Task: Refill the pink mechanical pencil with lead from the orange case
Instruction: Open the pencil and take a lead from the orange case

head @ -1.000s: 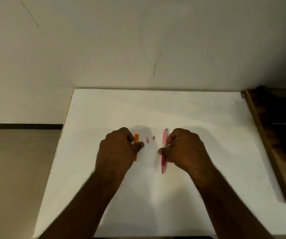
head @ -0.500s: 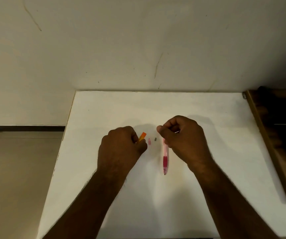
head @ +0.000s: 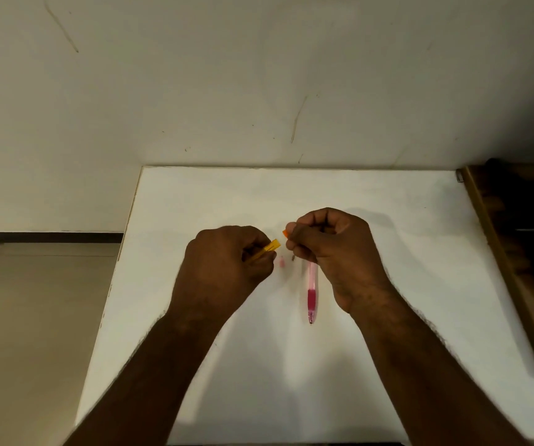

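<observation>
My left hand (head: 227, 262) grips the orange lead case (head: 267, 247), whose open end sticks out to the upper right. My right hand (head: 330, 249) pinches a small orange cap (head: 285, 233) a short gap away from the case's end. The pink mechanical pencil (head: 312, 291) lies on the white table (head: 388, 236), tip toward me, its upper part hidden under my right hand. A small pink cap (head: 281, 261) and a tiny dark piece (head: 293, 258) lie between my hands.
A beige wall stands right behind the table. A brown wooden ledge (head: 491, 239) with dark objects borders the table's right edge. The floor (head: 34, 317) drops off past the left edge.
My right hand let go of the pencil, moved up and left to the case, and now holds the orange cap apart from it. My left hand lifted and tilted the case.
</observation>
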